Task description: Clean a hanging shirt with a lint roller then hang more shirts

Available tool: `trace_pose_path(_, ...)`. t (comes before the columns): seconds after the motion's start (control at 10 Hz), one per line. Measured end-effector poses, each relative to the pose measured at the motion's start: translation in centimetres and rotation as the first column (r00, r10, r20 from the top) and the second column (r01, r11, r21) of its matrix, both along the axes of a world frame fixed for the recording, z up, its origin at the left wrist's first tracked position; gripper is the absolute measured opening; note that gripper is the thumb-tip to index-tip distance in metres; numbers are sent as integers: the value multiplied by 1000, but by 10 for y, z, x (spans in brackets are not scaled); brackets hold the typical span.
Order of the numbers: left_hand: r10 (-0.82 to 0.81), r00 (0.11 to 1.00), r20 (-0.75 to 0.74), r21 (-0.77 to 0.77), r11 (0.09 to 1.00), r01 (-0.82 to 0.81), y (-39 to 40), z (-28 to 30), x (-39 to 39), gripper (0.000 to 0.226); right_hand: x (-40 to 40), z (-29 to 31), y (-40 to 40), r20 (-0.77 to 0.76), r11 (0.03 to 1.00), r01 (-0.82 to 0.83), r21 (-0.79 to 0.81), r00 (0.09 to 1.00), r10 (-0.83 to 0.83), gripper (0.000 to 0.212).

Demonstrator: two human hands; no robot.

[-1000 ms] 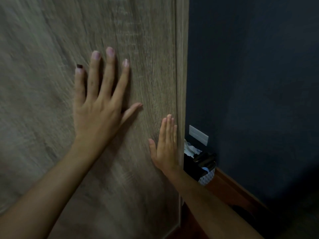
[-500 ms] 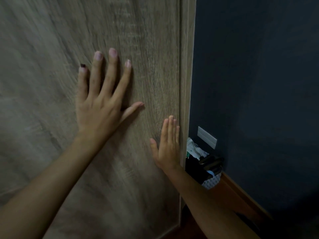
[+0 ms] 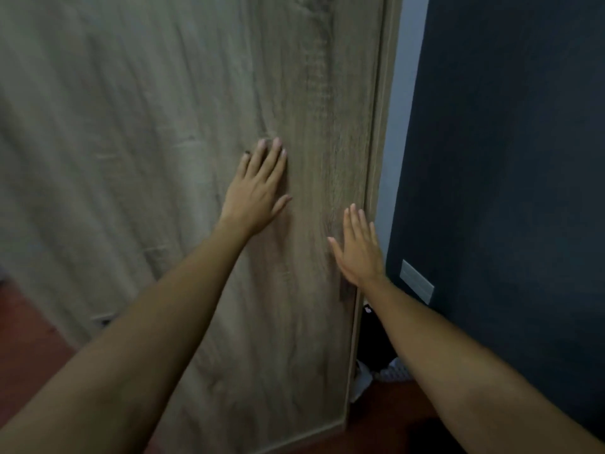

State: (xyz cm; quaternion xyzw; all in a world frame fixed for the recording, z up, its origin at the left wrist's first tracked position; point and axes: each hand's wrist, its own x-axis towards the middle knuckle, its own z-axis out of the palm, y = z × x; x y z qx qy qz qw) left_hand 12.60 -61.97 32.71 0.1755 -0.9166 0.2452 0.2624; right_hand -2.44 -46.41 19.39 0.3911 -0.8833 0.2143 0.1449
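Left hand (image 3: 258,188) and right hand (image 3: 360,247) press flat, fingers straight, on grained wooden door (image 3: 196,126) (matte).

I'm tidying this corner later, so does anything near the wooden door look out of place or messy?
Yes: dark and white items sit bunched on the floor in the gap between the wooden door and the dark wall; too dim to identify.

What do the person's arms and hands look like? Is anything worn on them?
Both forearms are bare, with no sleeves in view. The left hand and the right hand show no gloves, rings or watch. The left hand's fingers have pale pink nails, except one dark nail on the little finger.
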Motion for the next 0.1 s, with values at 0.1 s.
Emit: trace_pose_path(0.1,152,988,8,210,966,-150,-2,-23,72,79,24,22,24,39,996,-22,91,999,19,77)
